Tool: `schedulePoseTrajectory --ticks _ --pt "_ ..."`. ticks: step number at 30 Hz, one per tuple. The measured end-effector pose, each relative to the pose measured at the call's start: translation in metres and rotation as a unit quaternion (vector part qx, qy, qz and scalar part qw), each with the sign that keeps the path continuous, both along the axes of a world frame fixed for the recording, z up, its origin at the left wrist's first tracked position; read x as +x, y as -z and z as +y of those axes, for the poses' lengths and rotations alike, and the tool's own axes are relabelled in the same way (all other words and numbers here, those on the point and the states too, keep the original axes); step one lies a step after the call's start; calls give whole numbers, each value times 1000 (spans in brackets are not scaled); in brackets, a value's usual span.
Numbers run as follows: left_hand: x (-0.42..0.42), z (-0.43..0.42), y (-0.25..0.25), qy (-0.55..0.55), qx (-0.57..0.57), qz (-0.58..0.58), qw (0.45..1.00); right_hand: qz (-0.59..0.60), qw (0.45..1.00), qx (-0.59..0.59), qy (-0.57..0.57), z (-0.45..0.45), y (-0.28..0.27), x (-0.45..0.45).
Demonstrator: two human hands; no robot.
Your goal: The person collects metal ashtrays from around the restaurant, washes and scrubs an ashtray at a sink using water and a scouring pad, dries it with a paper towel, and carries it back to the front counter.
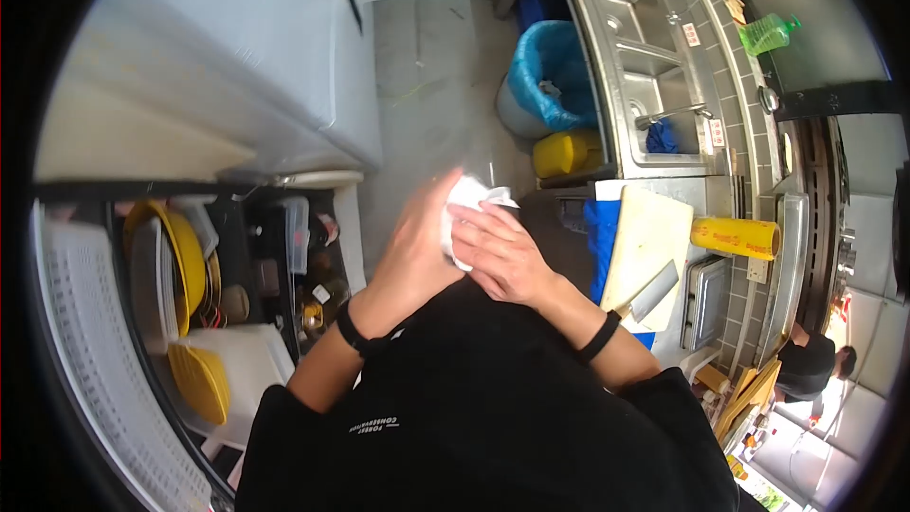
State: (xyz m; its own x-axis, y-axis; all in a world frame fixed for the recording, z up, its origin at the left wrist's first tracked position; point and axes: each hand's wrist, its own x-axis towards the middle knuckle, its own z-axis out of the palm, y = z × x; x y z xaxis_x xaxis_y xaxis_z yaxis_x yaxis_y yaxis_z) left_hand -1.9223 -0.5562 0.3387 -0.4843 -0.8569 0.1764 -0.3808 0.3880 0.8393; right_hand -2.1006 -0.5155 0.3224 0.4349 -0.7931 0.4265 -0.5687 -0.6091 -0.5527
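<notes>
A crumpled white paper towel [466,193] is pressed between my two hands in front of my chest. My left hand [417,242] is closed on it from the left, its fingertips blurred by motion. From the right, the fingers of my right hand [502,254] lie curled over the towel. Parts of the towel are hidden behind the fingers. Both hands are up in the air, apart from the counter.
To the right, a cleaver [652,292] lies on a cutting board [649,232] beside a yellow cling-film roll [735,238]. Ahead are a blue-lined bin [540,47] and a steel sink [654,90]. Shelves with yellow bowls [190,270] stand left. Another person [806,365] is far right.
</notes>
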Motion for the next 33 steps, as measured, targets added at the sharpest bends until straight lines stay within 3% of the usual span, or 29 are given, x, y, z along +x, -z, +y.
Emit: schedulePoseTrajectory --ticks 2,5,6,8,10,12,14,15,16,17,18,19,20,22,23,24,25,26,28,31,33 --pt "-17 -17 4 13 36 -9 999 -66 995 15 -70 -27 17 -31" --pt "-49 -47 21 -8 162 17 987 -116 991 47 -55 -62 29 -63" --pt "-59 -56 25 3 157 13 987 -122 989 60 -48 -73 34 -74" --pt "-74 -76 38 -36 274 64 959 -207 973 102 -10 -94 56 -91" --pt "-87 -93 54 -56 322 116 938 -291 925 215 118 -110 83 -107" --pt "-96 -107 52 -82 330 151 928 -252 845 376 285 -136 125 -127" --pt "-95 -124 46 -175 457 206 848 -235 791 402 398 -168 182 -156" --pt "-93 -129 43 -197 453 217 842 -195 785 366 461 -186 241 -176" --pt "-88 -130 48 -214 470 289 806 -268 733 371 503 -214 260 -198" --pt "-92 -137 40 -230 477 362 767 -247 749 342 511 -237 319 -236" --pt "-96 -141 31 -248 480 435 720 -133 748 290 583 -264 304 -251" --pt "-89 -140 40 -255 491 453 699 -82 748 275 599 -282 322 -274" --pt "-87 -139 40 -278 481 456 695 -11 713 329 619 -294 325 -289" --pt "-75 -142 33 -282 552 603 503 71 680 502 529 -310 338 -314" --pt "-72 -139 29 -264 546 639 473 137 715 482 488 -314 340 -313" --pt "-71 -135 26 -245 531 677 447 105 755 516 390 -318 344 -312" --pt "-69 -128 22 -246 516 687 448 40 786 516 338 -318 350 -298" --pt "-67 -120 19 -245 502 697 449 -100 794 536 269 -317 362 -280" --pt "-56 -99 12 -246 467 690 495 -177 838 500 129 -304 290 -203" --pt "-43 -56 -4 -269 408 706 513 -279 794 529 -110 -257 126 -82" --pt "-33 -19 -11 -281 368 698 546 -289 778 457 -320 -216 55 -26"
